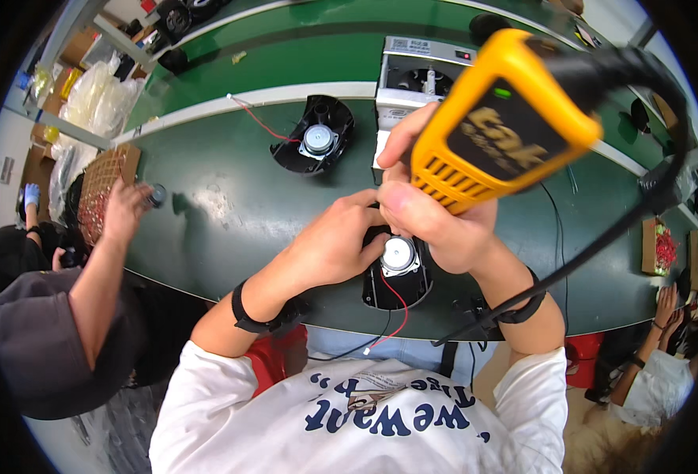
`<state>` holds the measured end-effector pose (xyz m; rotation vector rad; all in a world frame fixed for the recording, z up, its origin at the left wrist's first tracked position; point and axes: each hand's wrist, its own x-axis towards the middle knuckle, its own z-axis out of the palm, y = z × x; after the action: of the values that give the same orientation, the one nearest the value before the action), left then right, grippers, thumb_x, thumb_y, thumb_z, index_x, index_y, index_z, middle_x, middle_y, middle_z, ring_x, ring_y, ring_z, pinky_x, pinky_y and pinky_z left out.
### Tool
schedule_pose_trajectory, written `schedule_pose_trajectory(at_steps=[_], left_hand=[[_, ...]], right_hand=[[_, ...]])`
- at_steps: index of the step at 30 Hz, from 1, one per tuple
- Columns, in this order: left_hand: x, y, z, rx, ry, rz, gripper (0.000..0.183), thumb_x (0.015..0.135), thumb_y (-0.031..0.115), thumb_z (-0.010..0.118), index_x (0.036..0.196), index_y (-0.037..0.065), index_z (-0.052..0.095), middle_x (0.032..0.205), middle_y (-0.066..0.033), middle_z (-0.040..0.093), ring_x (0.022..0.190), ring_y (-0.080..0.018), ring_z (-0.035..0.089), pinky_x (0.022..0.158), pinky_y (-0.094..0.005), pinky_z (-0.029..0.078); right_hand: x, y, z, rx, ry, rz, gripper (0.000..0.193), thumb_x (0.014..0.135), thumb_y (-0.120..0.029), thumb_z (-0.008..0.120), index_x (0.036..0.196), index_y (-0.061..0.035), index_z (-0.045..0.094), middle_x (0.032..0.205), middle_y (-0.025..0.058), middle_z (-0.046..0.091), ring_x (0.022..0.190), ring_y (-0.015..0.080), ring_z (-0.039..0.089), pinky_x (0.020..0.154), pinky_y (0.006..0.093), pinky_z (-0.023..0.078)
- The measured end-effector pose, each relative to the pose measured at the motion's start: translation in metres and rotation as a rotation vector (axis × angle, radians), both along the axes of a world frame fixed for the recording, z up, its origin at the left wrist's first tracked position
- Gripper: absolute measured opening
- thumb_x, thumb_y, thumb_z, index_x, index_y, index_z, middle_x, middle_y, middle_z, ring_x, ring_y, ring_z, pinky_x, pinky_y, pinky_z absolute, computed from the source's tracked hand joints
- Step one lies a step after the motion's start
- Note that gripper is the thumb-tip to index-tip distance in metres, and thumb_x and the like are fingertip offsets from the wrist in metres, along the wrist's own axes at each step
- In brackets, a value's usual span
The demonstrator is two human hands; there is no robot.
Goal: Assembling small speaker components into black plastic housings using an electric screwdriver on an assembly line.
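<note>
My right hand (451, 237) is wrapped around the lower end of a yellow corded electric screwdriver (483, 150), which stands upright with its black cable leaving the top. Its tip is hidden behind my hand. Below it on the bench lies a black plastic housing (380, 294) holding a round silver speaker (399, 254). A red wire (403, 312) runs from the speaker over the near bench edge to a white plug. My left hand (325, 241) grips the housing's left and far side, thumb beside the speaker.
A second black housing with a speaker (318, 141) lies farther back on the green bench (230, 213). Behind my right hand stands a grey machine (412, 59). At left, another person's hand (126, 207) holds a small round part near a carton. A box of red parts (659, 247) is far right.
</note>
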<state>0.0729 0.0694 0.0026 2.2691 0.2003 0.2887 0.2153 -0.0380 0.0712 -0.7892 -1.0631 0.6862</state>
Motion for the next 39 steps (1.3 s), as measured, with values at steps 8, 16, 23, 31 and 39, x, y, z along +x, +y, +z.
schedule_pose_trajectory(at_steps=[8,16,23,31,39], left_hand=[[-0.002,-0.008,0.018,-0.026,0.079,-0.006,0.021,0.089,0.007,0.076,0.109,0.001,0.074,0.112,-0.0204,0.073,0.109,-0.0377,0.070,0.094,-0.0457,0.057],[0.003,-0.017,0.015,-0.077,0.165,0.003,0.017,0.094,0.008,0.075,0.110,0.002,0.077,0.117,-0.0152,0.074,0.118,-0.0338,0.067,0.104,-0.0425,0.051],[0.001,-0.019,0.004,-0.154,0.181,0.096,0.013,0.092,0.005,0.078,0.104,0.001,0.073,0.124,-0.0139,0.068,0.119,-0.0316,0.063,0.105,-0.0402,0.048],[0.003,-0.012,0.010,-0.049,-0.248,0.180,0.010,0.094,-0.005,0.072,0.103,-0.001,0.068,0.110,-0.0125,0.070,0.104,-0.0255,0.066,0.093,-0.0345,0.052],[0.032,0.006,0.005,-0.206,-0.318,-0.035,0.010,0.104,0.007,0.062,0.104,0.000,0.069,0.115,-0.0117,0.066,0.109,-0.0236,0.064,0.097,-0.0360,0.052]], right_hand=[[0.012,-0.007,0.007,-0.058,0.019,0.070,0.030,0.089,-0.017,0.081,0.111,0.0009,0.070,0.090,0.0023,0.070,0.078,0.0088,0.061,0.069,0.0279,0.051],[0.025,-0.011,0.029,0.155,-0.025,0.000,0.030,0.089,-0.024,0.082,0.103,-0.0015,0.068,0.077,-0.0012,0.059,0.070,0.0080,0.052,0.065,0.0280,0.045],[0.031,-0.023,0.034,0.070,-0.075,0.051,0.032,0.091,-0.019,0.084,0.114,-0.0019,0.069,0.094,0.0021,0.071,0.081,0.0084,0.067,0.069,0.0262,0.055],[0.032,-0.045,0.059,0.144,0.050,0.032,0.027,0.093,-0.013,0.077,0.111,0.0028,0.065,0.078,0.0016,0.065,0.060,0.0068,0.058,0.053,0.0241,0.046],[0.058,-0.041,0.044,0.389,-0.025,0.285,0.041,0.111,-0.036,0.053,0.138,-0.0066,0.046,0.070,0.0027,0.050,0.055,0.0153,0.048,0.055,0.0339,0.045]])
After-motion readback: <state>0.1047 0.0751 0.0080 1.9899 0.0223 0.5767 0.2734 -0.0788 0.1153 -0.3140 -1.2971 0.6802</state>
